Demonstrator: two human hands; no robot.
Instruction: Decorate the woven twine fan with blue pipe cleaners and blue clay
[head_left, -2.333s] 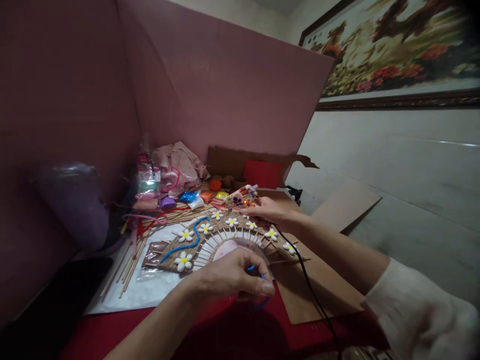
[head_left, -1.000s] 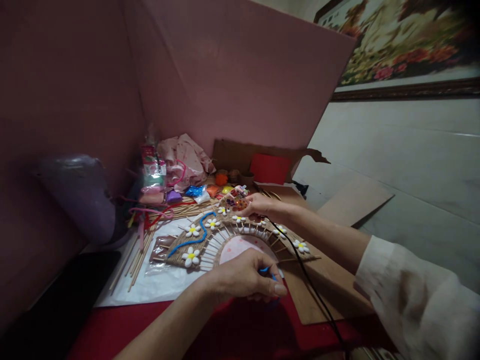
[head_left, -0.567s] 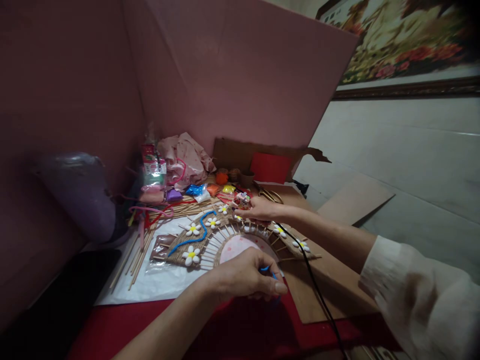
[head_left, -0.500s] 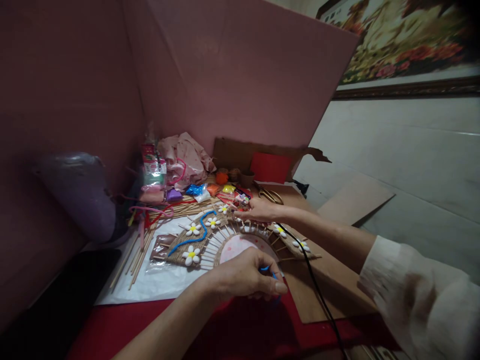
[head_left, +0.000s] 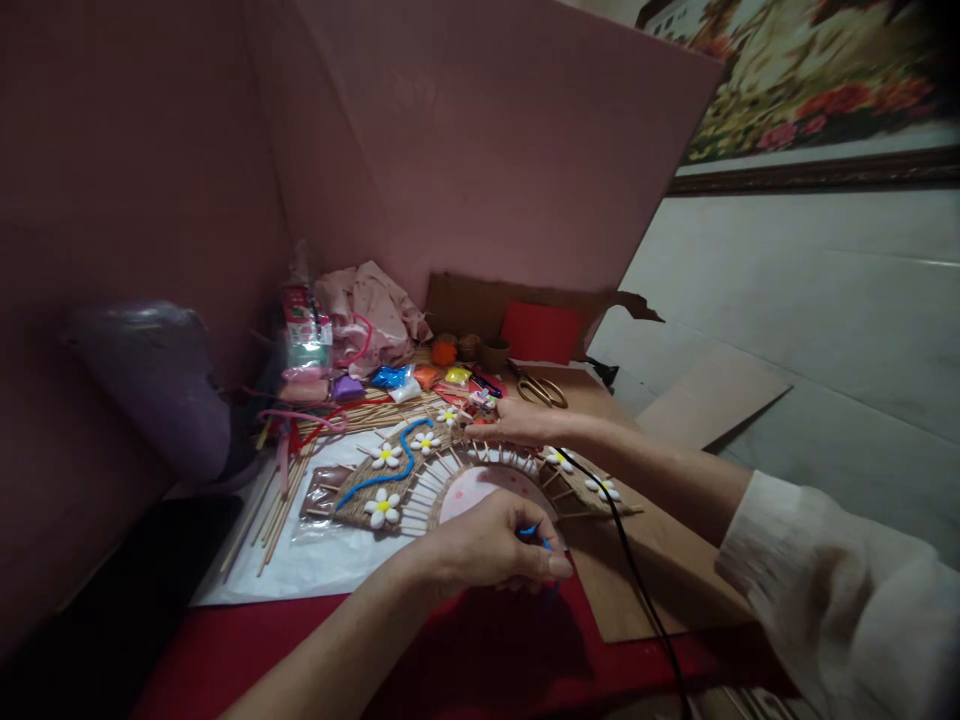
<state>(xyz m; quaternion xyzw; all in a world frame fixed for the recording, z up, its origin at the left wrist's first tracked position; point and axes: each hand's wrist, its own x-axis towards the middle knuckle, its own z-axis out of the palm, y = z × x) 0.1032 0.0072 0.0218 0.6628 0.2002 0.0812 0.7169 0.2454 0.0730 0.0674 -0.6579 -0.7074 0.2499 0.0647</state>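
Observation:
My left hand [head_left: 517,550] is closed in a pinch on a thin blue clay strip [head_left: 529,530], in front of the fan-shaped panel. My right hand [head_left: 514,422] lies over the panel's top middle, fingers stretched leftward beside a small colourful packet-like thing [head_left: 480,400]; whether it touches this is unclear. The panel [head_left: 360,500] is an arch of woven brown twine on thin sticks. White flowers [head_left: 382,508] with yellow centres sit on it. A wavy blue clay strip [head_left: 409,462] runs along its left side. A pink patterned half-round [head_left: 480,488] fills its inner curve, partly hidden by my left hand.
Clay packets [head_left: 391,378], gold-handled scissors [head_left: 544,392] and a red card [head_left: 541,333] lie behind. Wooden sticks [head_left: 277,520] are at left. A black cable [head_left: 637,575] crosses the cardboard [head_left: 675,600] at right. A pink board [head_left: 465,150] stands at the back.
My right hand has shifted very slightly left over the panel. My left hand has risen a little, still pinching the blue strip. The panel's decorations look unchanged.

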